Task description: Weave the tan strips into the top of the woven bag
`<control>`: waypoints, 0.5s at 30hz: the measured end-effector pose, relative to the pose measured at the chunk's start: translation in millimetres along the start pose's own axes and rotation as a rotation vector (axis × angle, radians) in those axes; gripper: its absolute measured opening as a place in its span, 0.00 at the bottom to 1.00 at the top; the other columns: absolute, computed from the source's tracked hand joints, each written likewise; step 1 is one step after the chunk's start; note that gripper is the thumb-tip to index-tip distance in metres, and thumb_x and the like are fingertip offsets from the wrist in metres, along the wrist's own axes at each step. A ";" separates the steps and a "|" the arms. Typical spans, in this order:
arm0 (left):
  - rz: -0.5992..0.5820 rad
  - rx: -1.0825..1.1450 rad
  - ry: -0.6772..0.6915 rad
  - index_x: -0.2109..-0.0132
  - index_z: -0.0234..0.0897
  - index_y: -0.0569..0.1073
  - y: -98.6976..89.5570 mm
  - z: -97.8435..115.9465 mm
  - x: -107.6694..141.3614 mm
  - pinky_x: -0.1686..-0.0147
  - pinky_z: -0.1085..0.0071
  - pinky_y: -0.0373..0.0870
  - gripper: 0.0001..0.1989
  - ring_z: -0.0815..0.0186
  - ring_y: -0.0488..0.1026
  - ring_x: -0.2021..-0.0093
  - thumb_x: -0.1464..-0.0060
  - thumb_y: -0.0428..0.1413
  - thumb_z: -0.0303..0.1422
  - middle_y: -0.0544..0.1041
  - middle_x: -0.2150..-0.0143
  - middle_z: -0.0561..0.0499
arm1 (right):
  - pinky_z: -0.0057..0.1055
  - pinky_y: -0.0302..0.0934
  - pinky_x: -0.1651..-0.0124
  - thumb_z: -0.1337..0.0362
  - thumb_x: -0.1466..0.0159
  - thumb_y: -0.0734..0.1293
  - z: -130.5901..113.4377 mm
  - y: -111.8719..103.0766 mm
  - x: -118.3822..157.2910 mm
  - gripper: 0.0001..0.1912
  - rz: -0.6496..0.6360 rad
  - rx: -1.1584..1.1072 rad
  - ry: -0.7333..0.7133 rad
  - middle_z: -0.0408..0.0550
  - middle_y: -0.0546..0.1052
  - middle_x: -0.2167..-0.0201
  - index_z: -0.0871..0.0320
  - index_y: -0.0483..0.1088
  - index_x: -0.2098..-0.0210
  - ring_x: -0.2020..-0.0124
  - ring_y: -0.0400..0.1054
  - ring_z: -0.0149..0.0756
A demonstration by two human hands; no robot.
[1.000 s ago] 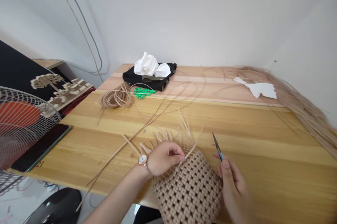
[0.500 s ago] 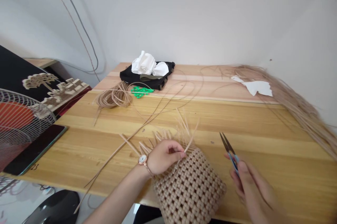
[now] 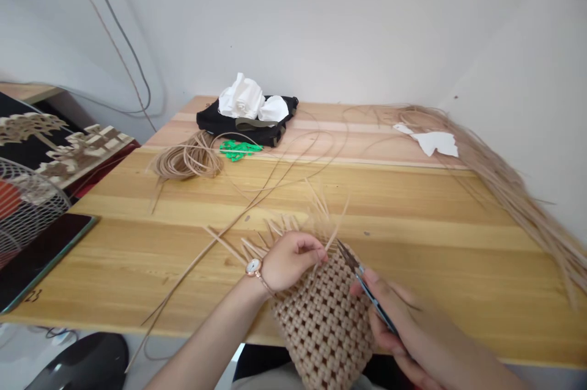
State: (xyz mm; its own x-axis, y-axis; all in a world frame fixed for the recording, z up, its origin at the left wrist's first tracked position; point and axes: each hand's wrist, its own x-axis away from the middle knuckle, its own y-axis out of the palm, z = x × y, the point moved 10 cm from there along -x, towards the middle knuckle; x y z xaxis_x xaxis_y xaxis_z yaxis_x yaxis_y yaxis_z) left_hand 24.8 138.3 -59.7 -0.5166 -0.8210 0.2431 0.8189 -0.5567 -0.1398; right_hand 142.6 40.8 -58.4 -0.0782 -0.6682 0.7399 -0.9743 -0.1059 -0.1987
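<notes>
A tan woven basket piece (image 3: 328,323) with an open checked pattern lies over the table's front edge, loose strand ends fanning from its far side. At its upper edge my left hand (image 3: 296,258), with a watch on the wrist, pinches a strand (image 3: 338,223) that sticks up past the fingertips. My right hand (image 3: 394,316) is wrapped round small pointed snips (image 3: 362,277) with bluish handles. Their dark blade tips are close to the pinched strand, over the weave's upper right corner. Whether the blades touch the strand I cannot tell.
On the wooden table (image 3: 458,213) lie a coil of tan cord (image 3: 187,156), green ties (image 3: 239,150) and a black bag (image 3: 215,121) topped with white tissue (image 3: 242,96). Long strands (image 3: 509,188) run along the right, a phone (image 3: 41,255) at the left. A fan (image 3: 32,194) stands beyond.
My right hand has brought the snips leftward from the table's right side to the weave's upper edge. My left hand still pinches the strand. The view has shifted slightly.
</notes>
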 end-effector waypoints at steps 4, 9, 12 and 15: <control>-0.017 -0.027 0.001 0.73 0.30 0.73 3.2 -1.7 -1.9 0.74 0.75 0.60 0.13 0.70 0.63 0.76 0.54 0.51 0.37 0.69 0.79 0.52 | 0.16 0.35 0.93 0.50 0.38 0.48 0.8 6.2 -2.6 0.21 -0.013 0.111 0.103 0.32 0.55 0.92 0.57 0.61 0.61 0.96 0.39 0.20; -0.019 -0.072 -0.001 0.74 0.30 0.73 5.4 -3.5 -5.2 0.73 0.74 0.59 0.15 0.70 0.63 0.76 0.53 0.50 0.38 0.68 0.80 0.52 | 0.17 0.36 0.92 0.51 0.37 0.46 -6.8 17.0 -3.4 0.21 -0.048 0.150 0.089 0.33 0.55 0.95 0.58 0.61 0.62 0.96 0.40 0.22; -0.013 -0.103 0.001 0.74 0.31 0.74 5.7 -2.9 -6.7 0.74 0.75 0.59 0.14 0.70 0.63 0.76 0.53 0.49 0.37 0.68 0.80 0.53 | 0.17 0.37 0.91 0.52 0.37 0.47 -12.6 20.1 -3.6 0.19 -0.020 0.137 0.025 0.33 0.54 0.95 0.58 0.60 0.65 0.94 0.40 0.22; -0.011 -0.114 -0.007 0.75 0.32 0.74 5.9 -1.7 -7.7 0.74 0.75 0.60 0.14 0.70 0.64 0.76 0.53 0.49 0.36 0.69 0.80 0.53 | 0.17 0.37 0.90 0.52 0.37 0.46 -17.1 19.5 -5.0 0.19 0.038 0.107 -0.036 0.32 0.54 0.95 0.57 0.59 0.67 0.94 0.39 0.22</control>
State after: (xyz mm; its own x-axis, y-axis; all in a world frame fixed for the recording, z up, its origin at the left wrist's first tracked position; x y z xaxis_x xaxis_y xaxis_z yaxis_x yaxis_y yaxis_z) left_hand 33.2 141.1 -64.1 -0.5233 -0.8141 0.2517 0.7793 -0.5767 -0.2452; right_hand 120.4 54.7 -55.0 -0.1047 -0.6993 0.7071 -0.9426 -0.1570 -0.2948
